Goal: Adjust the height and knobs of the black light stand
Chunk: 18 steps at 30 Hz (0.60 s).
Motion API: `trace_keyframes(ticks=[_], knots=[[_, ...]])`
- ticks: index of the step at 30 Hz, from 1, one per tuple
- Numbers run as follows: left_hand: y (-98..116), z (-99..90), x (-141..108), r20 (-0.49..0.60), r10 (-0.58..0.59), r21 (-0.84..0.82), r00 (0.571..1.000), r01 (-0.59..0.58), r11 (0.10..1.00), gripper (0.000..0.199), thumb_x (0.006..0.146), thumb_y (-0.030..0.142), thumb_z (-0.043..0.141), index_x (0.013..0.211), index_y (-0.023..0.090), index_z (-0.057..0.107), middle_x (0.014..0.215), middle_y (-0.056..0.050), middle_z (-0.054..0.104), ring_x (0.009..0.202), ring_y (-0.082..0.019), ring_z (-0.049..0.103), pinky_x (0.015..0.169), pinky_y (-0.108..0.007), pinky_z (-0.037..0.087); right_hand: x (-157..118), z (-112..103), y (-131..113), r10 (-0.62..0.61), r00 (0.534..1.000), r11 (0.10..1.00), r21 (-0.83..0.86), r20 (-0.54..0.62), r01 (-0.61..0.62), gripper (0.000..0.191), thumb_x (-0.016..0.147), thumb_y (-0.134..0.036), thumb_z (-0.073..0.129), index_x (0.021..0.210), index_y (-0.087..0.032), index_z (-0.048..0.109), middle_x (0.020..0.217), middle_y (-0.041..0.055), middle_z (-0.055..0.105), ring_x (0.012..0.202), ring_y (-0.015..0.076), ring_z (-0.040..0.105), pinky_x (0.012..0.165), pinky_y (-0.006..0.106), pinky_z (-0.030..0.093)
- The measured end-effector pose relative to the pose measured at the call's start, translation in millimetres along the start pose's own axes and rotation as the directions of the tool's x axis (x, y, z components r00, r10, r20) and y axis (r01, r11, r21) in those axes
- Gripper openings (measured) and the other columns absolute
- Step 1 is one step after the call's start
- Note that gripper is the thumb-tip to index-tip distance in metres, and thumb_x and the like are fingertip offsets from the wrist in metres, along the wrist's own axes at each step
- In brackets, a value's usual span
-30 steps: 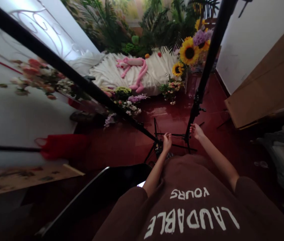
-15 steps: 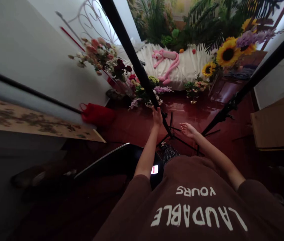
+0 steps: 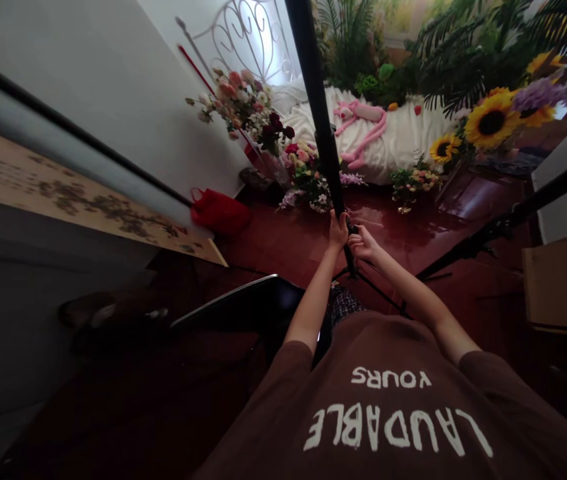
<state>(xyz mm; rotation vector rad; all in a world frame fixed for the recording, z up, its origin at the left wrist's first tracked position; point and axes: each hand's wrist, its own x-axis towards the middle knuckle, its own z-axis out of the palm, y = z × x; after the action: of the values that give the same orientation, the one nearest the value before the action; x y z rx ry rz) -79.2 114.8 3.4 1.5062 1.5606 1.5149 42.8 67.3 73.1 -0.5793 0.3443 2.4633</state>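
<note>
A tall black tripod stand (image 3: 324,127) rises in front of me, its legs spread on the floor. My left hand (image 3: 338,231) is wrapped round the stand's pole from the left, low down. From the right, my right hand (image 3: 363,244) has its fingers closed at a small black knob (image 3: 351,229) on the pole, just beside my left hand. The fingers cover most of the knob, so its shape is partly hidden.
A second black stand (image 3: 503,223) slants at the right, near a cardboard box (image 3: 563,283). Flowers (image 3: 243,100), sunflowers (image 3: 491,123) and a pink plush toy (image 3: 363,117) on a white-draped bed (image 3: 403,147) lie beyond. A red bag (image 3: 221,212) and a dark panel (image 3: 243,303) are at left.
My right hand has moved left from open air to the knob on the pole and closed there. My left hand stays on the pole. The view has turned left.
</note>
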Motion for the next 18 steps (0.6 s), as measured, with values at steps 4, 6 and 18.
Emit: trace_keyframes(ticks=[4,6,18], knots=[[2.9,1.5,0.1,-0.043,-0.042,0.008,0.998,0.043,0.999,0.066,0.091,0.077,0.029,0.110,0.020,0.057,0.095,-0.009,0.066,0.085,-0.019,0.066,0.086,-0.034,0.052,3.0,-4.1,-6.5,0.040,0.999,0.998,0.041,0.019,-0.041,0.049,0.103,-0.050,0.033,0.062,-0.026,0.018,0.041,-0.0109,0.025,0.031,0.0054,0.028,0.027,0.012,0.025],[5.8,0.9,0.2,-0.043,-0.037,0.010,0.998,0.037,0.999,0.064,0.091,0.077,0.030,0.107,0.021,0.057,0.093,-0.009,0.065,0.085,-0.019,0.066,0.085,-0.033,0.051,2.8,-4.5,-6.4,0.025,0.999,0.999,0.020,0.025,-0.026,0.049,0.103,-0.046,0.036,0.062,-0.026,0.018,0.041,-0.0112,0.026,0.032,0.0049,0.028,0.028,0.011,0.026],[12.7,0.4,-3.8,-0.041,-0.036,0.002,0.999,0.036,0.999,0.064,0.090,0.077,0.032,0.107,0.020,0.057,0.093,-0.010,0.066,0.084,-0.021,0.066,0.081,-0.034,0.052,15.5,0.8,-1.8,-0.481,0.874,0.688,-0.646,-0.067,0.329,0.039,0.073,-0.008,0.067,0.064,-0.023,0.032,0.041,-0.0151,0.028,0.034,0.0026,0.020,0.033,0.014,0.015]])
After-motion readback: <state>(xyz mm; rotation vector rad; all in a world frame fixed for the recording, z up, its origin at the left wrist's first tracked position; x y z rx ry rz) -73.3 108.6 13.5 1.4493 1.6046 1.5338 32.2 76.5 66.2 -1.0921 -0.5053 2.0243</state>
